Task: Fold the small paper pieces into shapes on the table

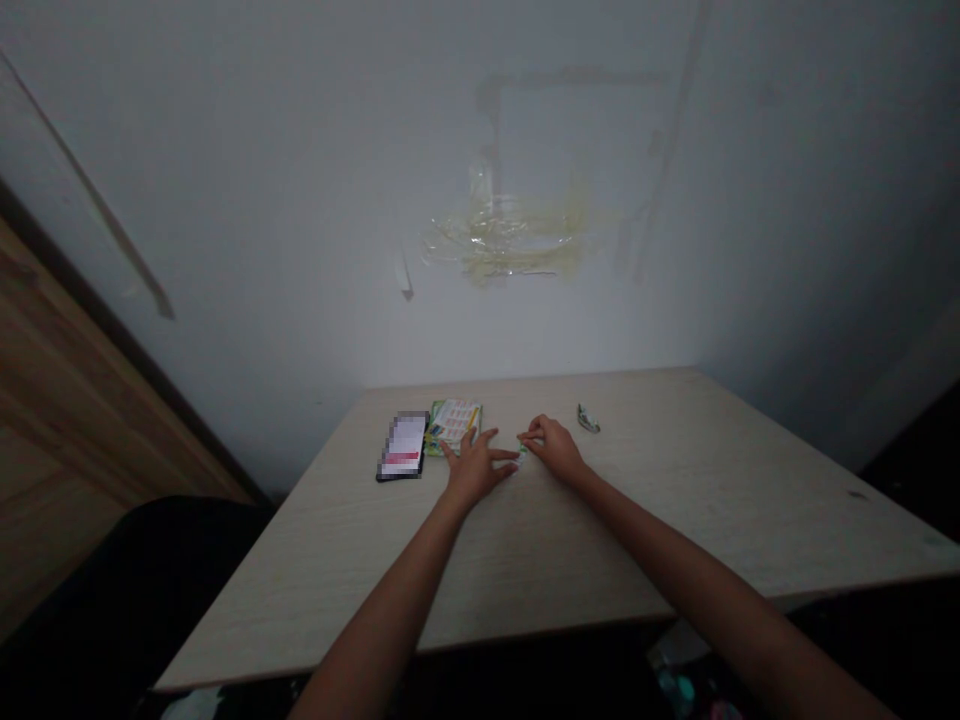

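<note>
Near the middle of the table lies a small green and white piece of paper (522, 456). My left hand (472, 470) has its fingers spread, with the index and middle fingertips resting at the left edge of this piece. The thumb side of that hand is close to a green and white printed booklet or packet (456, 418). From the right, my right hand (555, 448) pinches the upper end of the small piece between thumb and fingers. Its exact shape is partly hidden by the fingertips.
A phone (403, 447) with its screen lit lies left of the printed packet. Beyond my right hand is a folded green and white strip (588, 419). The wooden table (637, 540) meets a wall (300, 200) with old tape (517, 240). A dark chair-like shape (150, 570) stands left.
</note>
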`<state>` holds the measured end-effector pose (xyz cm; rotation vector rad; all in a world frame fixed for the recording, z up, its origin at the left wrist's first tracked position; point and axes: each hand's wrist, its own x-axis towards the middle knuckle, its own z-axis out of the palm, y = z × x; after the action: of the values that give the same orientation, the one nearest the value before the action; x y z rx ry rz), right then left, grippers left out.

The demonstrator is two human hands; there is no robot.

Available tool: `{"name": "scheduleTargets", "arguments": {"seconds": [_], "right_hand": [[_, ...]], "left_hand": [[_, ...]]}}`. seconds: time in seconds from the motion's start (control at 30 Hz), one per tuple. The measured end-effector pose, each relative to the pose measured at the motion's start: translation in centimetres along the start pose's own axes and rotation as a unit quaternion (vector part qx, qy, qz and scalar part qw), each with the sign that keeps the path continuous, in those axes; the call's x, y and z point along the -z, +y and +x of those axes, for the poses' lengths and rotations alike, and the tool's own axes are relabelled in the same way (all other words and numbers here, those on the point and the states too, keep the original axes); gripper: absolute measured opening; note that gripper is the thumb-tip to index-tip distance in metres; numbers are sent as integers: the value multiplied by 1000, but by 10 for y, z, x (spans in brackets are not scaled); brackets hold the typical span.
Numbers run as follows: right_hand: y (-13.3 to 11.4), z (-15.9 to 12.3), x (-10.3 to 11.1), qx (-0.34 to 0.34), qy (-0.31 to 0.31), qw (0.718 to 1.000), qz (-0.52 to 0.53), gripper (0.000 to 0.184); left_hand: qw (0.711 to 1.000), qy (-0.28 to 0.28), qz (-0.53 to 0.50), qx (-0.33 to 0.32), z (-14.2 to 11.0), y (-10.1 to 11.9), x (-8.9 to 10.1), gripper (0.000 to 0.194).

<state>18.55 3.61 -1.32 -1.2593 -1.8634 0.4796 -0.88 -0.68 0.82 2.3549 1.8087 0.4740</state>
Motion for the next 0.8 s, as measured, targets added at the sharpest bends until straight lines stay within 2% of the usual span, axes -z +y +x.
{"name": "scheduleTargets", "arguments": {"seconds": [0.1, 0.27, 0.53, 0.8], "right_hand": [[1, -2, 1, -22, -10, 998, 64, 18], [4, -3, 4, -33, 32, 991, 126, 24], [9, -2, 0, -37, 17, 992, 115, 29], [8, 0, -2, 13, 23, 1000, 12, 22]], "left_hand": [[1000, 16, 11, 4, -2, 2, -1, 27], [998, 55, 41, 10, -6, 12, -2, 29], [997, 52, 65, 12, -4, 14, -8, 29], [997, 55, 55, 14, -2, 10, -11, 29]]}}
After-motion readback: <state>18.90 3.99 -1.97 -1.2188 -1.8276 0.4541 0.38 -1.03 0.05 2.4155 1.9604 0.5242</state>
